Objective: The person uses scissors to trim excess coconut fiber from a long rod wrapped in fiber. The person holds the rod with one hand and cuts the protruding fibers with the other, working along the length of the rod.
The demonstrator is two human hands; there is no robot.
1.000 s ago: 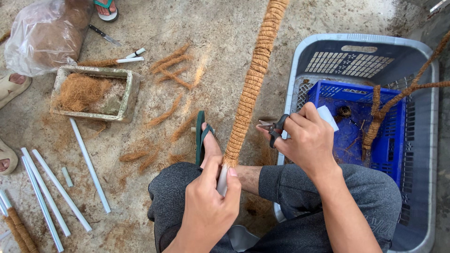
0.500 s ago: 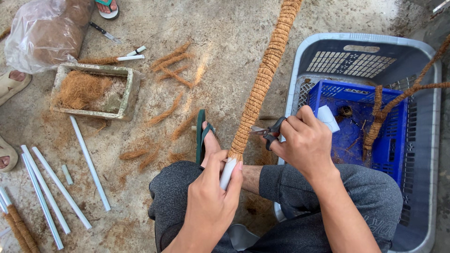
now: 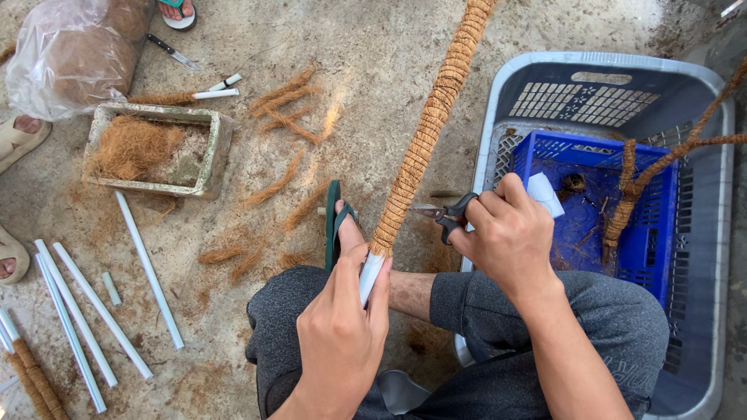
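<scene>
Coir-wrapped pole [image 3: 426, 140] is what we have in hand: our left hand [image 3: 342, 327] is closed around its bare white lower end, thumb and fingers pressed onto the pipe, and the pole slants up and away to the far edge of the view. Our right hand [image 3: 510, 233] is curled round the handles of a pair of scissors [image 3: 442, 211], whose blades point left toward the pole just above the grip, apart from it. We judge the wrapping is finished down to the white end and trimming is the step in hand; the next move calls for bringing the blades to the loose fibre without nicking the winding.

On the right, a grey laundry basket [image 3: 700, 233] holds a blue crate [image 3: 591, 155] with wrapped sticks leaning in it. Far left, a shallow box [image 3: 210, 155] holds loose coir, with a clear bag [image 3: 70, 62] of fibre beyond it.
</scene>
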